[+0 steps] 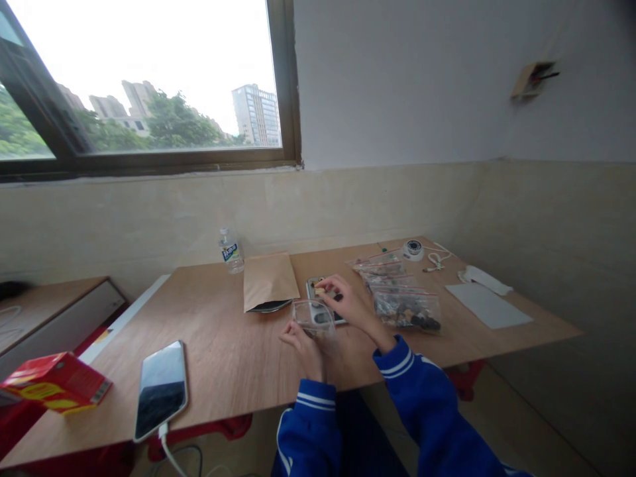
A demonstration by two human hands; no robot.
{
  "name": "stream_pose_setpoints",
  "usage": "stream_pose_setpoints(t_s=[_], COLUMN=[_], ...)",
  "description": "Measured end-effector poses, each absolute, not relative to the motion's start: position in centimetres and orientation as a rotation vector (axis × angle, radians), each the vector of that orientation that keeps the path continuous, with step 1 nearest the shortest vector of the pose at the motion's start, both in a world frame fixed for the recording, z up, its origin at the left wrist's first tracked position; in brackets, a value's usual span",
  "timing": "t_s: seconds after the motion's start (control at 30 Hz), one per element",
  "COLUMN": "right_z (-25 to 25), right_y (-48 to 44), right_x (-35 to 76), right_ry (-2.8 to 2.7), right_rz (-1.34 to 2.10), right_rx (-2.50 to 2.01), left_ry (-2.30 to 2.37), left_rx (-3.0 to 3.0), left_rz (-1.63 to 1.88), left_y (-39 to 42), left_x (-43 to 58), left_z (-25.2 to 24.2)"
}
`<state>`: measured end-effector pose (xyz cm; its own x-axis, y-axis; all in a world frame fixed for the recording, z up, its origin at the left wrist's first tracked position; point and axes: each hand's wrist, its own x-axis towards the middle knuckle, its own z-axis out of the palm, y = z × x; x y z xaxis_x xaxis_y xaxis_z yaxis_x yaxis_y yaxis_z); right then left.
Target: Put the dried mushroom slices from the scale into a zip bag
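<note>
My left hand (pixel 302 343) is closed on the edge of a small clear zip bag (pixel 316 314), its mouth facing away from me. My right hand (pixel 345 298) pinches a small tan piece (pixel 319 291), too small to name exactly, just above a white digital scale (pixel 317 320). A few small yellowish and dark bits show on the scale, partly hidden by my right hand and the bag. To the left of the scale lies a brown paper pouch (pixel 269 281), its open end towards me. On the right are filled clear zip bags (pixel 406 309) with dark and brown contents.
A water bottle (pixel 231 252) stands behind the pouch. A phone (pixel 163 387) on a charging cable and a red box (pixel 58 383) are at the left. Towards the right are a white round device (pixel 413 249) with a cable, a white sheet (pixel 489 305) and a white cloth-like item (pixel 485 280).
</note>
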<state>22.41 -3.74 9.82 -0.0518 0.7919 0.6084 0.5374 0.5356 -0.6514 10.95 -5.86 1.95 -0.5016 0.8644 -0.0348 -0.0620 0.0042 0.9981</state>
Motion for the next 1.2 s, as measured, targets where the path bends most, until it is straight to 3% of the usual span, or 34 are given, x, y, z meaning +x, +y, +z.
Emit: stream_pose_setpoints(t_s=[0.27, 0.43, 0.77, 1.2], right_z=[2.0, 0.5, 0.0, 2.0], right_y=[0.9, 1.7, 4.2, 3.9], right_x=[24.0, 22.7, 27.1, 28.9], right_ry=[-1.779, -1.809, -2.075, -1.654], right_rz=[0.117, 0.007, -0.059, 0.095], right_rx=[-1.78, -1.929, -1.656, -1.571], left_ry=[1.579, 1.536, 1.481, 1.436], left_rx=[0.833, 0.863, 0.927, 0.998], left_rz=[1.715, 1.778, 1.849, 1.854], left_y=[-5.9, -6.1, -5.8, -6.0], left_x=[11.5, 11.6, 12.1, 12.2], left_z=[0.5, 0.3, -0.3, -0.2])
